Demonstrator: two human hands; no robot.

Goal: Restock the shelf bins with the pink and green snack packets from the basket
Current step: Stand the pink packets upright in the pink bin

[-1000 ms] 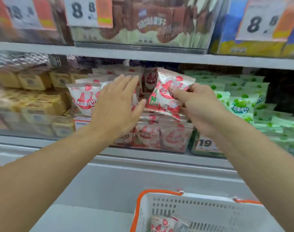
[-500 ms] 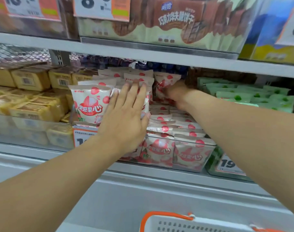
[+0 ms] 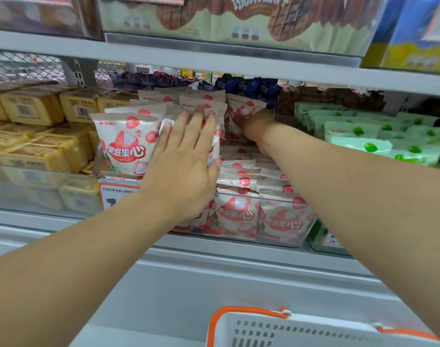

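Pink snack packets (image 3: 125, 144) fill a clear bin (image 3: 304, 240) on the middle shelf, some upright, some lying flat. My left hand (image 3: 186, 159) presses flat, fingers straight, against the upright row on the bin's left side. My right hand (image 3: 255, 122) reaches deep to the back of the bin and holds a pink packet (image 3: 246, 107) standing there; its fingers are mostly hidden behind the packet. Green snack packets (image 3: 359, 144) lie in the bin to the right. The white basket with orange handles (image 3: 314, 331) shows at the bottom edge, its inside out of view.
Yellow wrapped cakes (image 3: 38, 108) sit in the bin to the left. The shelf board above (image 3: 214, 63) hangs low over the packets and carries brown biscuit packs (image 3: 239, 18). A grey ledge (image 3: 214, 279) runs below the bins.
My right hand carried the pink packet from the bin's front to its back. My left hand went from hovering to pressing on the upright packets. The camera moved closer.
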